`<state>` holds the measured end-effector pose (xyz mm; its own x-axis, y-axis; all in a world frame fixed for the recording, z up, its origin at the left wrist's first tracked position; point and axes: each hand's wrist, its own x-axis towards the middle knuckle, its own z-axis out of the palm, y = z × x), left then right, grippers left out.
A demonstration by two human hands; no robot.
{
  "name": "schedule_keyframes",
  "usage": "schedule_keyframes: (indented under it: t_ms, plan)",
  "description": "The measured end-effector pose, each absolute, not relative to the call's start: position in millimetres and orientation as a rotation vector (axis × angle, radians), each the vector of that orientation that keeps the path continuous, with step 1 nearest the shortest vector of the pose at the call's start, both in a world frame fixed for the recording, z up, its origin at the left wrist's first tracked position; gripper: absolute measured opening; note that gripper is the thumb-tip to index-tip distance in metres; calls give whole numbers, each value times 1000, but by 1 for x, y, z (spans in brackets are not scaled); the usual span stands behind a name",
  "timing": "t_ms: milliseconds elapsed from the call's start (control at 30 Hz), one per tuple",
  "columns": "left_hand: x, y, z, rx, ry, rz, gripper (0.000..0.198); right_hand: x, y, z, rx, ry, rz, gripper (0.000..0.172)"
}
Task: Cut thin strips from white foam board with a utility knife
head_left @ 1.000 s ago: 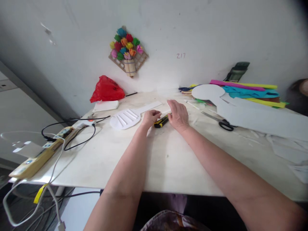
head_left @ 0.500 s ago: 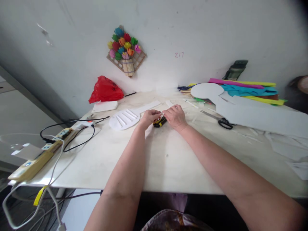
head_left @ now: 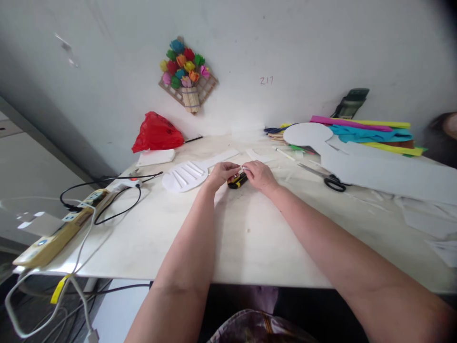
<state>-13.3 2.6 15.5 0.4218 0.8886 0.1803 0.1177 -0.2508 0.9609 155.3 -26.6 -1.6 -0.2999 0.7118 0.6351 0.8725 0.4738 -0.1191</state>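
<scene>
Over the middle of the table, my left hand [head_left: 223,174] and my right hand [head_left: 261,176] meet with fingers pinched. A small white piece [head_left: 242,168], perhaps foam or paper, shows between their fingertips; most of it is hidden. Just below the fingers lies a yellow-and-black utility knife [head_left: 234,183], partly covered by the hands. Left of my left hand rests a white rounded cutout [head_left: 172,183] with several raised white strips on it. A long white strip [head_left: 223,157] lies behind my left hand, and a curved white scrap [head_left: 254,154] behind my right.
Black-handled scissors [head_left: 334,183] lie to the right beside large white sheets [head_left: 378,169] and coloured material [head_left: 371,132]. At the left edge sits a power strip [head_left: 60,233] with trailing cables. A red plastic bag [head_left: 155,134] stands at the back left.
The fingers of my right hand have shifted and its back has lowered slightly, uncovering more of the curved scrap behind. My left hand stays nearly in place.
</scene>
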Motion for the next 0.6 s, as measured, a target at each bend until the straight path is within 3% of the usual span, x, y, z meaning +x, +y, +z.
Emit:
schedule_keyframes:
  t_ms: [600]
  plan:
    - [-22,0,23,1552,880,859,25,148,-36,16,-1404,-2314,-502,26]
